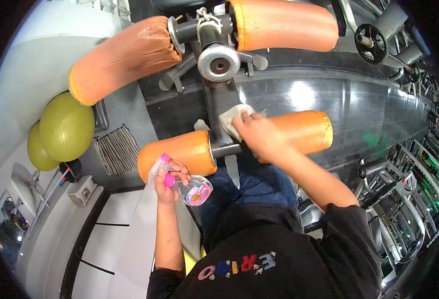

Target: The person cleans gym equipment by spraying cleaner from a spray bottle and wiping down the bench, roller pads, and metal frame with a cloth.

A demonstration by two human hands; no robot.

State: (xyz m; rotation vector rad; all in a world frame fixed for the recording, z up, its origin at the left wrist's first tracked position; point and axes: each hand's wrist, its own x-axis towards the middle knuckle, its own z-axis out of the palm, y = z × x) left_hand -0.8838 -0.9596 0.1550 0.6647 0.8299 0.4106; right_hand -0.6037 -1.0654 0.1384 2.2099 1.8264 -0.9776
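My left hand (170,180) is closed round the neck of a clear spray bottle (195,191) with a pink nozzle and label, close to the lower left orange roller pad (179,153). My right hand (257,130) presses a pale cloth (233,119) against the black metal post (220,107), just left of the lower right orange pad (304,130). Two larger orange pads, one on the left (127,57) and one on the right (286,25), flank the round metal cap (219,63) at the top of the post.
Two green exercise balls (67,127) and a striped mat (117,150) lie at the left. A small white box (82,191) is below them. Gym machines and a black handwheel (371,44) line the right side, beyond the shiny dark floor (329,94).
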